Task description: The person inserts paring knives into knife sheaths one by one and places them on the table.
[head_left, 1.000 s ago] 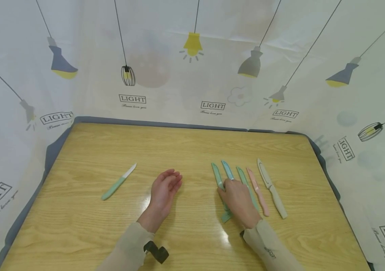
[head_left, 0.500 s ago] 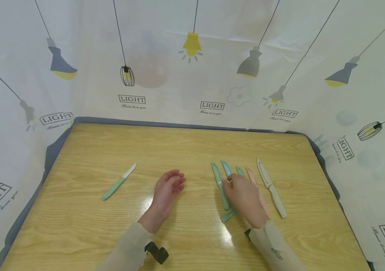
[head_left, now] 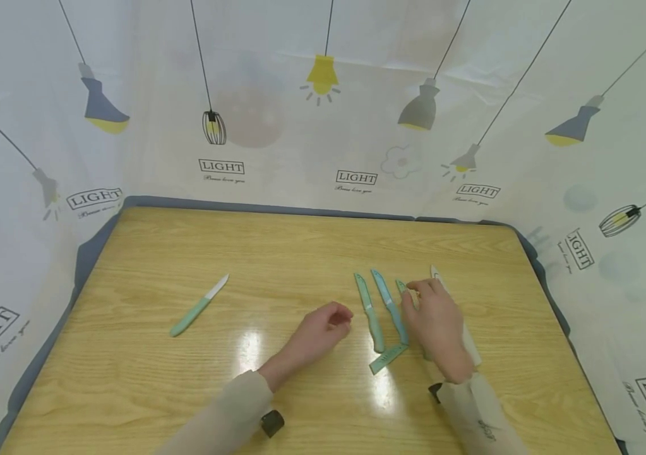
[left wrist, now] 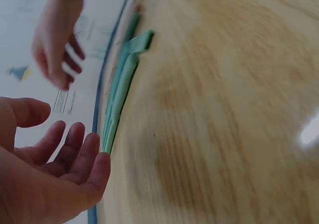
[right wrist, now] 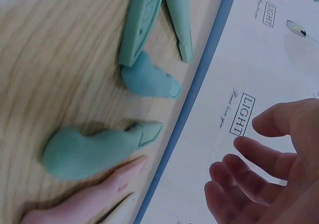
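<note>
My right hand (head_left: 435, 319) hovers over the row of knives, its fingers loosely bent and holding nothing. Beneath it, a green knife (right wrist: 89, 152) and a pink knife (right wrist: 94, 196) are mostly hidden from the head view. A beige knife (head_left: 472, 345) shows partly at its right side. My left hand (head_left: 323, 328), also holding nothing, is left of a sheathed green knife (head_left: 376, 330) and a blue knife (head_left: 395, 321). A loose green blade cover (head_left: 388, 358) lies against the blue knife's handle end.
A green-handled knife with a bare white blade (head_left: 200, 305) lies alone on the left of the wooden table (head_left: 277, 253). A wall sheet (head_left: 288, 170) printed with lamps surrounds the table's back and sides.
My right hand has moved right from the blue knife, uncovering it, to above the green and pink knives. My left hand has moved right, closer to the row. The knives look unmoved.
</note>
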Action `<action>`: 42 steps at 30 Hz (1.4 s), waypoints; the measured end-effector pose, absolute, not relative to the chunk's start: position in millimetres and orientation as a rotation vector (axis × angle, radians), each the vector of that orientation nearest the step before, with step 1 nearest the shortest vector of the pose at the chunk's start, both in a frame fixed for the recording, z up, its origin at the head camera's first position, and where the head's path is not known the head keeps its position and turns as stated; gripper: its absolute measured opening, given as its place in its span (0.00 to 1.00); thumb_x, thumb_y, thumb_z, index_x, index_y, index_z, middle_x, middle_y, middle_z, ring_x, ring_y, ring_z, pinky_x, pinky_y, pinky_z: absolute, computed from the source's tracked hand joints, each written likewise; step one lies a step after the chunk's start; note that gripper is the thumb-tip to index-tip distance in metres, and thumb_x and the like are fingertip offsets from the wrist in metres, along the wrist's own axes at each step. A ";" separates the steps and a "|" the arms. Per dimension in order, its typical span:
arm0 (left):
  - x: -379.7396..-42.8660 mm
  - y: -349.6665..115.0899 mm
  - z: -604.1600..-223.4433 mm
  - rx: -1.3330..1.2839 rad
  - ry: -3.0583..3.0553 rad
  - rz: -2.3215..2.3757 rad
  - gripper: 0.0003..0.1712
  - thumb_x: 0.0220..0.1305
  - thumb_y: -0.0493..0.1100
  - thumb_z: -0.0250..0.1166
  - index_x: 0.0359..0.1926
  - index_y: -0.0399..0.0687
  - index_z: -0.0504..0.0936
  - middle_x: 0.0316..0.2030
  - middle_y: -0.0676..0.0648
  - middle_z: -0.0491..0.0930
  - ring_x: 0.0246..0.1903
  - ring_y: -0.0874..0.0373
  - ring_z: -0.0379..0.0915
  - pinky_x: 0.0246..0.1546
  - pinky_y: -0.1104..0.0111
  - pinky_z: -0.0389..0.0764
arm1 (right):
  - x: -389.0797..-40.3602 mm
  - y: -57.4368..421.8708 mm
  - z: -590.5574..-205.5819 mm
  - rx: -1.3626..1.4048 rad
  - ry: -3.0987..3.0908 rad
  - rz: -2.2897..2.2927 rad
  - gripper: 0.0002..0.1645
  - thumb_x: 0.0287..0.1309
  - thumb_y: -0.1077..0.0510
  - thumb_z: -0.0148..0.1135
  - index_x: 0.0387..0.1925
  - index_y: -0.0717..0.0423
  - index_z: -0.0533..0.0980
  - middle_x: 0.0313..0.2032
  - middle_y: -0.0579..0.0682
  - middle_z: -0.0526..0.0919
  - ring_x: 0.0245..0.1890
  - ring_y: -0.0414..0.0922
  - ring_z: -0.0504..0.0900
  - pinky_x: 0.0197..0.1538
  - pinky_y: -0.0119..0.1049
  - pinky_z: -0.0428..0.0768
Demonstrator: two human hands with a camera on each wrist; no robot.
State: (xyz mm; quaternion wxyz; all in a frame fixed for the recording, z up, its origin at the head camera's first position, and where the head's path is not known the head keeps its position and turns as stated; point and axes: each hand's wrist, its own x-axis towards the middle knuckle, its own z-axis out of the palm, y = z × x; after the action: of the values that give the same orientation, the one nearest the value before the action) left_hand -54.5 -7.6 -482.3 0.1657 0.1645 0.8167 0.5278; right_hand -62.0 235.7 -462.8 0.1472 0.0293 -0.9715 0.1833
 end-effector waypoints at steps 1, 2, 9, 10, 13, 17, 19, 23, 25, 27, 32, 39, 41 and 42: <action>-52.5 -3.4 -482.9 0.522 2.376 1.418 0.16 0.69 0.46 0.56 0.53 0.44 0.77 0.47 0.49 0.80 0.48 0.57 0.75 0.49 0.64 0.79 | -62.0 237.6 -462.3 0.082 -2.779 0.531 0.18 0.62 0.52 0.55 0.42 0.60 0.82 0.42 0.57 0.80 0.31 0.50 0.80 0.22 0.43 0.80; -50.3 0.8 -483.2 0.566 2.419 1.331 0.17 0.68 0.47 0.56 0.53 0.45 0.77 0.47 0.50 0.79 0.48 0.58 0.75 0.48 0.65 0.79 | -61.8 239.2 -461.9 0.079 -2.764 0.538 0.18 0.62 0.52 0.55 0.43 0.60 0.82 0.43 0.57 0.80 0.30 0.50 0.80 0.22 0.44 0.80; -37.0 24.7 -489.5 0.852 2.616 0.728 0.28 0.63 0.63 0.58 0.50 0.46 0.77 0.40 0.53 0.76 0.38 0.61 0.73 0.37 0.71 0.79 | -60.8 245.2 -459.9 0.078 -2.715 0.553 0.18 0.63 0.52 0.56 0.43 0.60 0.81 0.45 0.59 0.78 0.33 0.55 0.80 0.24 0.48 0.80; -35.6 27.2 -492.1 0.895 2.640 0.651 0.30 0.62 0.66 0.57 0.48 0.47 0.77 0.39 0.53 0.75 0.36 0.62 0.72 0.35 0.71 0.78 | -60.7 245.7 -460.2 0.073 -2.716 0.553 0.18 0.63 0.51 0.56 0.43 0.60 0.82 0.45 0.59 0.78 0.34 0.55 0.80 0.25 0.49 0.80; -32.7 33.6 -496.2 1.002 2.709 0.471 0.34 0.57 0.72 0.57 0.44 0.48 0.78 0.35 0.53 0.74 0.32 0.61 0.70 0.30 0.71 0.77 | -60.7 247.0 -459.7 0.051 -2.723 0.550 0.18 0.63 0.50 0.57 0.44 0.59 0.82 0.46 0.58 0.78 0.36 0.55 0.80 0.24 0.48 0.79; -29.8 39.8 -498.8 1.134 2.813 0.287 0.34 0.55 0.74 0.57 0.40 0.48 0.79 0.31 0.52 0.72 0.28 0.60 0.70 0.27 0.69 0.76 | -60.5 248.2 -459.9 0.047 -2.727 0.544 0.18 0.63 0.50 0.56 0.44 0.59 0.81 0.47 0.58 0.78 0.36 0.55 0.80 0.22 0.47 0.78; -28.9 42.1 -500.0 1.181 2.858 0.226 0.33 0.55 0.73 0.58 0.38 0.49 0.79 0.29 0.52 0.71 0.27 0.60 0.69 0.25 0.69 0.75 | -60.2 248.5 -460.2 0.047 -2.726 0.544 0.18 0.63 0.50 0.56 0.44 0.58 0.81 0.47 0.57 0.78 0.36 0.54 0.80 0.22 0.46 0.78; -28.9 44.5 -503.6 1.230 2.898 0.166 0.27 0.57 0.70 0.60 0.36 0.51 0.79 0.28 0.53 0.71 0.25 0.62 0.67 0.22 0.71 0.71 | -59.6 249.7 -461.8 0.049 -2.721 0.550 0.17 0.63 0.51 0.56 0.44 0.58 0.82 0.47 0.57 0.78 0.36 0.54 0.80 0.22 0.46 0.78; -28.8 44.2 -504.3 1.242 2.889 0.162 0.24 0.59 0.66 0.61 0.38 0.51 0.80 0.29 0.54 0.72 0.26 0.63 0.67 0.22 0.72 0.71 | -59.2 250.1 -462.0 0.048 -2.719 0.556 0.17 0.63 0.51 0.56 0.44 0.58 0.82 0.47 0.57 0.78 0.36 0.54 0.80 0.22 0.46 0.78; -28.7 42.8 -504.3 1.248 2.871 0.194 0.21 0.59 0.63 0.63 0.39 0.51 0.81 0.29 0.54 0.73 0.26 0.63 0.68 0.22 0.74 0.70 | -58.9 250.6 -462.3 0.050 -2.718 0.560 0.16 0.63 0.52 0.56 0.44 0.58 0.82 0.47 0.57 0.78 0.37 0.54 0.80 0.22 0.46 0.78; -27.4 31.2 -501.4 1.258 2.795 0.253 0.18 0.60 0.57 0.65 0.40 0.48 0.82 0.30 0.54 0.73 0.26 0.64 0.66 0.25 0.76 0.71 | -58.8 251.1 -462.6 0.048 -2.715 0.564 0.16 0.63 0.52 0.56 0.44 0.58 0.82 0.47 0.57 0.78 0.37 0.53 0.79 0.21 0.45 0.77; -32.6 1.4 -490.0 1.191 2.726 0.302 0.14 0.59 0.55 0.67 0.36 0.50 0.79 0.29 0.56 0.68 0.26 0.66 0.62 0.23 0.80 0.70 | -58.4 251.4 -463.0 0.053 -2.708 0.564 0.17 0.63 0.51 0.57 0.44 0.58 0.82 0.47 0.57 0.78 0.34 0.51 0.78 0.18 0.41 0.75; -37.1 -7.4 -489.5 1.181 2.722 0.309 0.13 0.59 0.54 0.67 0.36 0.50 0.79 0.29 0.56 0.68 0.26 0.66 0.63 0.24 0.80 0.71 | -58.3 251.3 -462.6 0.049 -2.711 0.567 0.17 0.63 0.51 0.57 0.45 0.58 0.82 0.47 0.57 0.78 0.32 0.50 0.78 0.17 0.39 0.73; -39.3 -11.7 -488.5 1.174 2.720 0.308 0.13 0.59 0.53 0.67 0.36 0.50 0.80 0.30 0.56 0.68 0.27 0.66 0.63 0.24 0.79 0.72 | -58.3 251.4 -462.4 0.048 -2.712 0.567 0.17 0.63 0.51 0.57 0.45 0.58 0.82 0.47 0.57 0.78 0.32 0.50 0.77 0.17 0.38 0.72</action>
State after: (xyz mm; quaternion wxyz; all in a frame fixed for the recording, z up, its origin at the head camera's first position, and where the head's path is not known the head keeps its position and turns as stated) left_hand -39.3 -11.7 -488.5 0.0815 0.3929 0.9101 0.1032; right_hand -58.3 251.4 -462.4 0.1842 0.0171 -0.9619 0.2013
